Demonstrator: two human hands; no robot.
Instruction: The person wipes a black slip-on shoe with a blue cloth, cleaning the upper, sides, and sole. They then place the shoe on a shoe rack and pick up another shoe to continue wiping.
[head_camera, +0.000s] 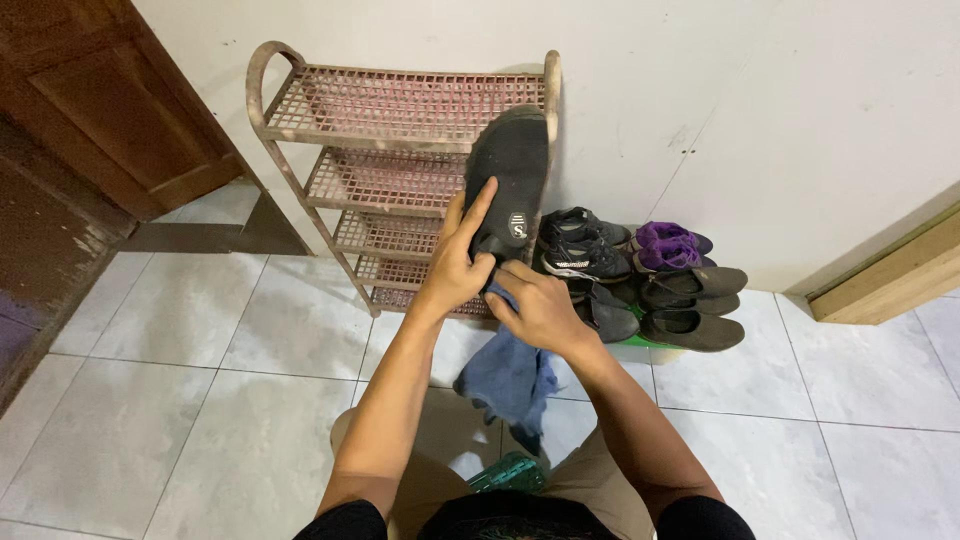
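While the left hand (455, 265) is gripping a black shoe (508, 180) with its sole turned toward the camera, forefinger lying along the sole, the right hand (540, 308) is closing its fingers around a blue cloth (508, 378) at the shoe's heel. The cloth is hanging down over the tiled floor (200, 400). Just behind, a pink rack (390, 110) is standing against the wall, with dark and purple shoes (640, 275) piled beside it, apparently on something green.
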